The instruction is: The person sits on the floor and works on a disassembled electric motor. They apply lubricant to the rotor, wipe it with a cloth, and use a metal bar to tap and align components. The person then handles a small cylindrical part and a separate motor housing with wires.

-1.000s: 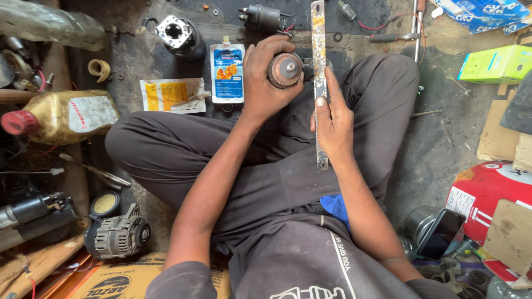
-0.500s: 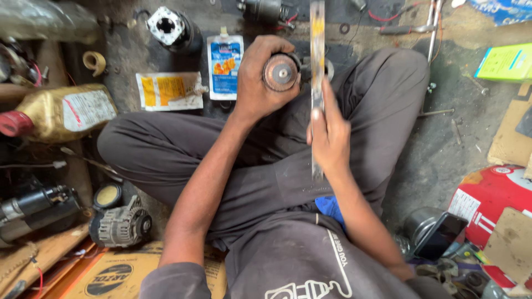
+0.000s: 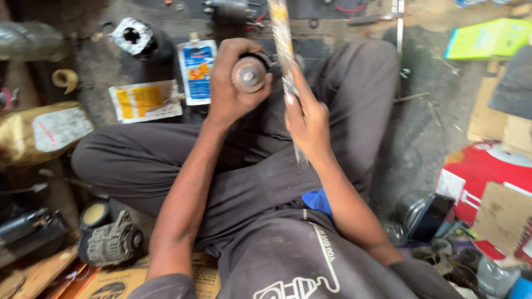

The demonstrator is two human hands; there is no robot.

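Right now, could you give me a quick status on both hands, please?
Left hand grips round metal part. Right hand holds long flat file against it. Nothing in the way.

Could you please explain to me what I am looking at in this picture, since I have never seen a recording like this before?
There is no machine here: a person sits cross-legged on a workshop floor, and the one camera is worn on their head, looking down at their own lap and arms.

The left hand grips a round metal part, its flat end facing the camera. The right hand holds a long flat metal strip upright beside that part; it is blurred, so I cannot tell whether the two touch.

On the floor around the person lie a blue and white pouch, a yellow and white packet, a golden oil jug, an alternator by the left knee, a green box and a red container.
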